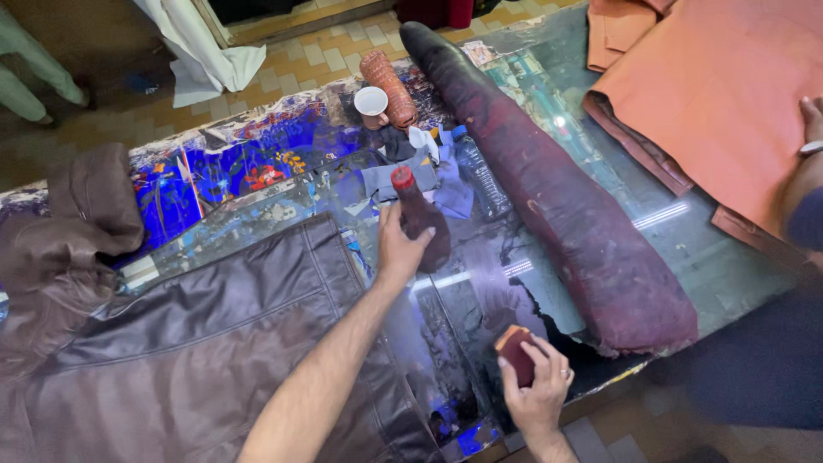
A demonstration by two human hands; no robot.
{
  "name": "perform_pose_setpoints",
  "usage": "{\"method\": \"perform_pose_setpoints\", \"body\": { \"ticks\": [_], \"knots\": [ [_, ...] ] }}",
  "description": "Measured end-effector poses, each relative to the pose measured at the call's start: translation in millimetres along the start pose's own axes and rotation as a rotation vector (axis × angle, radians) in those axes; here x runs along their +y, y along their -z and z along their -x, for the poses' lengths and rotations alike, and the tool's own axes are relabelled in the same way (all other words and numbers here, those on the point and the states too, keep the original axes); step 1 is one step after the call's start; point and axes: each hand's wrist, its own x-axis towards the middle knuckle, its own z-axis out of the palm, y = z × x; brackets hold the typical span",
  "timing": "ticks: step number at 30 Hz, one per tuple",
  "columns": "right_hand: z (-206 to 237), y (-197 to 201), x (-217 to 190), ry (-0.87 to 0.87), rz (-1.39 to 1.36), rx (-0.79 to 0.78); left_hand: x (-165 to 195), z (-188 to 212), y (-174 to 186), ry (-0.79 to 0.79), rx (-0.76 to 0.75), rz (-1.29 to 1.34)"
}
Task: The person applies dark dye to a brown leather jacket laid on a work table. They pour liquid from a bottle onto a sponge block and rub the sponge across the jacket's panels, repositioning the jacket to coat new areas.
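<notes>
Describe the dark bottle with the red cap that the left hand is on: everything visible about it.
The bottle is dark reddish-brown with a red cap, looks like plastic, and stands upright and capped on the glass tabletop, beside the brown leather jacket. The left hand grips its lower body, fingers wrapped around it. Bluish-grey rags lie just behind it. Its contents cannot be seen.

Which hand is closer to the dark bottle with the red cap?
Left. The left hand grips the bottle; the right hand is nearer the camera, holding a small dark red block.

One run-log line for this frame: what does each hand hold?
left hand: grips dark red bottle | right hand: holds dark red sponge block | brown leather jacket: flat on glass table
</notes>
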Motion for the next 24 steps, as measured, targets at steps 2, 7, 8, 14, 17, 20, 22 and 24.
{"method": "perform_pose_setpoints", "body": {
  "ticks": [2, 7, 8, 14, 17, 20, 22, 24],
  "knots": [
    [-19, 9, 6, -0.02, 0.154, -0.06, 18, 28, 14, -0.034, 0.009, 0.053],
    [-30, 35, -3, 0.093, 0.187, 0.037, 40, 111, 42, -0.14, 0.0, 0.123],
    [-28, 40, -8, 0.074, 0.033, 0.073, 34, 131, 48, -0.089, -0.08, 0.046],
    [-29, 43, -43, 0.413, -0.73, -0.035, -59, 225, -12, -0.255, -0.095, 0.159],
    [-24, 43, -55, 0.397, -0.827, -0.186, -103, 256, -38, -0.413, -0.026, 0.203],
    [-19, 48, -59, 0.333, -0.891, -0.256, -118, 274, -46, -0.498, 0.009, 0.139],
    [-18, 51, -60, 0.33, -0.86, -0.233, -118, 280, -47, -0.578, 0.048, 0.103],
    [-19, 53, -61, 0.336, -0.828, -0.167, -114, 285, -50, -0.601, 0.177, 0.089]
  ]
}}
